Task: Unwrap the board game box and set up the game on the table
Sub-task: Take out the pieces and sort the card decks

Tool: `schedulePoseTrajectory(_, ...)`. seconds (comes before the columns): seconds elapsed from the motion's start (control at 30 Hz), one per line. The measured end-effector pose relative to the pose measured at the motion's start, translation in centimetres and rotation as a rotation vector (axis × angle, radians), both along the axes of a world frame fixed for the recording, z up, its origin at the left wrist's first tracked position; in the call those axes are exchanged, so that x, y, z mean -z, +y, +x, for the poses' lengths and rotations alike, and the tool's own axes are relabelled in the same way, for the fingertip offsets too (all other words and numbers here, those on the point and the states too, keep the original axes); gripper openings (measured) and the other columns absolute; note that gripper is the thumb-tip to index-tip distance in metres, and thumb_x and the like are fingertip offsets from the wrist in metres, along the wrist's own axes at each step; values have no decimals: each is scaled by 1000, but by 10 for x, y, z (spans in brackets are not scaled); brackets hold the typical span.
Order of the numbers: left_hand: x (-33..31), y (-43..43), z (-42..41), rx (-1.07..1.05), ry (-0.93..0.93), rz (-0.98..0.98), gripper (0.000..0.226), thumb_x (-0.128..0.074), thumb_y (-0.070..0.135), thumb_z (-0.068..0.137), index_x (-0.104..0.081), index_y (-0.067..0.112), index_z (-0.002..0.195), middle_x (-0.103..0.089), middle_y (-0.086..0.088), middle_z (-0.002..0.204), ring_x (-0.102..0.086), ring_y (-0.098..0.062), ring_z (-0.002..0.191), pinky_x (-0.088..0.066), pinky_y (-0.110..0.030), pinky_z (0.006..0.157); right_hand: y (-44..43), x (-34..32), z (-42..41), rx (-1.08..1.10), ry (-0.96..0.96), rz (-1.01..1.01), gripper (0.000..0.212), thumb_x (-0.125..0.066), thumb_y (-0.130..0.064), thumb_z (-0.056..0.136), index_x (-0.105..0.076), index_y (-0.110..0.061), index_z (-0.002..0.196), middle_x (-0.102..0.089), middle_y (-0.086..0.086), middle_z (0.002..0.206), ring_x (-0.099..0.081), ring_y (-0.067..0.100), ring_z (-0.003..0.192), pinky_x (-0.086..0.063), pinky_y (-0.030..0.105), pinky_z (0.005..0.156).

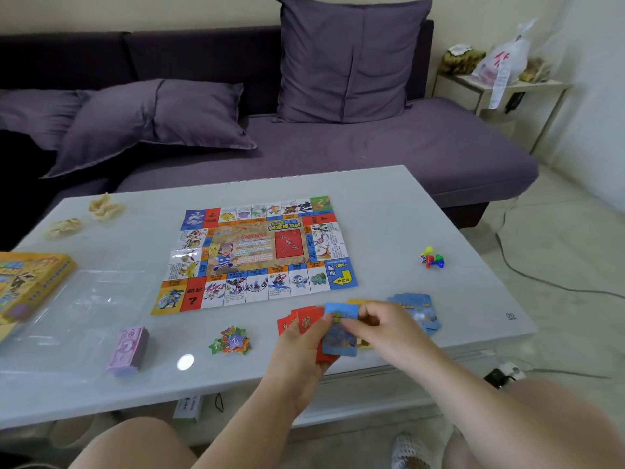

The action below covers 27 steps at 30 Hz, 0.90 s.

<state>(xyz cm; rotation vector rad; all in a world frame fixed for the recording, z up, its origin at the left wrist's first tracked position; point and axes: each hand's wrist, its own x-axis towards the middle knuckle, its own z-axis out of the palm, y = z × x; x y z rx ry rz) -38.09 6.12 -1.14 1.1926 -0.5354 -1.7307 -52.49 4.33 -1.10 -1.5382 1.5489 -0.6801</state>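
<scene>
The game board (255, 253) is spread flat on the desk (389, 211), just beyond the hands. Red cards (309, 321) are gripped in the left hand (299, 348), and a blue card (339, 335) atop them is pinched by the right hand (382, 324). The game box (30, 282) is seen far left of them.

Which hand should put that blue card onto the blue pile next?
Probably the right hand: it pinches the blue card and sits nearest the blue pile; the left hand holds the red cards.
</scene>
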Motion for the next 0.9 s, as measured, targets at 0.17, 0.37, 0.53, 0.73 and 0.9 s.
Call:
schedulePoseTrajectory(0.17,-4,-3,1,-1,134,-25,25,-34,3,99,-52,3,117,-72,-15,101,-71,-22,89,-59,-31,67,-13,3,-46,262,-42,-6,13,-61,-9,89,-67,-8,100,-67,2,73,-60,1,59,-42,11,56)
schedulePoseTrajectory(0.37,-2,-1,-2,29,-10,-65,19,-45,0,95,-58,3,109,-73,-11,92,-72,-19,81,-57,-25,62,-14,13,-68,427,418,-92,59,-63,-39,87,-46,-14,137,-46,8,137,-36,28,127,-32,36,100)
schedulePoseTrajectory(0.53,-1,1,-6,15,-68,-63,17,-56,3,90,-59,2,107,-72,-10,84,-70,-17,73,-55,-24,60,4,-10,-13,108,-51,-1,16,-71,-35,80,-65,-21,84,-66,-5,81,-60,8,75,-43,17,66)
schedulePoseTrajectory(0.73,-3,-1,12,-63,-113,-70,24,-38,13,100,-57,0,109,-67,-24,101,-63,-34,93,-50,-51,86,-3,-7,7,108,-197,96,8,-69,-21,85,-65,-20,78,-66,-7,70,-59,-2,53,-42,10,51)
schedulePoseTrajectory(0.9,-1,1,21,-111,-174,-111,18,-48,6,95,-61,-2,105,-71,-20,92,-69,-35,84,-55,-52,78,-3,-3,29,65,-246,110,6,-68,-18,86,-66,-22,81,-65,-11,67,-57,-6,51,-43,13,51)
